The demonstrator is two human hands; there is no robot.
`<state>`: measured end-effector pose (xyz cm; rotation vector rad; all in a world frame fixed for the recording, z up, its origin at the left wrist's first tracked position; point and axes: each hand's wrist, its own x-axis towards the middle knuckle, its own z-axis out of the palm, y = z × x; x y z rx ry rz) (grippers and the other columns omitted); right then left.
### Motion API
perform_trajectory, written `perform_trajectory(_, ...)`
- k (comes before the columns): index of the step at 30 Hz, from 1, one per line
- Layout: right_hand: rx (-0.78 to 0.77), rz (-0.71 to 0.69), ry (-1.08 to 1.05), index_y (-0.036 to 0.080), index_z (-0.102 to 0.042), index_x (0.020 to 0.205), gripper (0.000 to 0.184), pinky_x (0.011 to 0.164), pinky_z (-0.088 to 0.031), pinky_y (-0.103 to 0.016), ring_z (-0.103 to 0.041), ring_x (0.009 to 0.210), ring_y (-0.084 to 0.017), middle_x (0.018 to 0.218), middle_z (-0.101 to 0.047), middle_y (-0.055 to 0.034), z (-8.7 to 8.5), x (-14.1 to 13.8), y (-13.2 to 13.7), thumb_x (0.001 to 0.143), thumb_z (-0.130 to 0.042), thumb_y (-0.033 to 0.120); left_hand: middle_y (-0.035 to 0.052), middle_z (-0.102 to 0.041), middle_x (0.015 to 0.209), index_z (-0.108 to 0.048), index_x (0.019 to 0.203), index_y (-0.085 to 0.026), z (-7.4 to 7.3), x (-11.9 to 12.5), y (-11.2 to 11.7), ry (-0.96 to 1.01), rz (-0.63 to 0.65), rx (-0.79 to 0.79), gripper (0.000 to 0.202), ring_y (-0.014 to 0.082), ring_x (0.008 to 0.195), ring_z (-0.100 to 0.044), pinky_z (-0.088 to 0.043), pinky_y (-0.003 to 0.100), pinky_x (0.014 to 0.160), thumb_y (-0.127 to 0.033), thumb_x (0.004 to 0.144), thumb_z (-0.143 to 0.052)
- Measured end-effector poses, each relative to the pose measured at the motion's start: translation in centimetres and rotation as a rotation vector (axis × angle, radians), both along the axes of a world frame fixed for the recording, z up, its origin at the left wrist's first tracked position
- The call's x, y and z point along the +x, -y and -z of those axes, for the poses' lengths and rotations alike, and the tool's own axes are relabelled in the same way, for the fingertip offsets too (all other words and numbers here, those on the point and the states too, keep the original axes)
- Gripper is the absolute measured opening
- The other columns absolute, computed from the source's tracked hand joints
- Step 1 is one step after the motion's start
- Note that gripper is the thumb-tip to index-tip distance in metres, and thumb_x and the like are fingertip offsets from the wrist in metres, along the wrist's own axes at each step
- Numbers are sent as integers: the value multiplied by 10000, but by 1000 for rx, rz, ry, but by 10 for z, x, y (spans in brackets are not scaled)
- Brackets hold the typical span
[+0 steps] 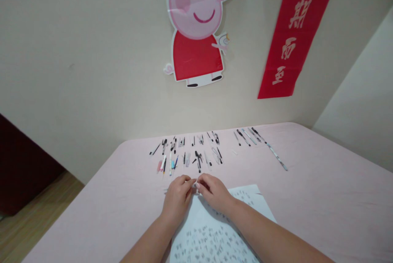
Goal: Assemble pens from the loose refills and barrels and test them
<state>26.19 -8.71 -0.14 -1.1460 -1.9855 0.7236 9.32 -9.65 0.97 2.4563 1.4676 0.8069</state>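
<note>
My left hand (179, 194) and my right hand (212, 192) meet fingertip to fingertip over the top edge of a sheet of paper (208, 236) with handwriting on it. Both hands are closed in a pinch around something small between them, mostly hidden by the fingers, so its kind does not show. A thin greyish piece sticks out to the left of my left hand. Just beyond my fingers lies a group of black pen parts (198, 160) on the pink cloth.
Rows of pens, caps and refills (184, 142) cover the far part of the pink-covered table (322, 197). Several whole pens (243, 137) and a long patterned stick (277, 157) lie at the right. A pig cutout (198, 56) and a red banner (285, 46) hang on the wall.
</note>
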Motion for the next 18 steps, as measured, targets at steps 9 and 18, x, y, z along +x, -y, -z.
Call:
perform_trajectory(9, 63, -29, 50, 177, -538, 700, 186, 627, -347, -245, -473, 666, -132, 699, -521, 3, 1, -1, 0, 865, -455, 192, 88, -637, 916, -676, 1003, -174, 1, 1, 0, -22, 20, -6, 288, 216, 855, -581, -472, 353, 760, -104, 807, -478)
perform_trajectory(18, 1, -22, -2, 187, -526, 830, 34, 619, -360, -246, -477, 651, -131, 733, -536, 9, -2, -1, 2, 812, -510, 163, 90, -638, 915, -678, 993, -171, 5, 0, 0, -34, 6, 21, 290, 219, 849, -586, -479, 361, 751, -91, 792, -486)
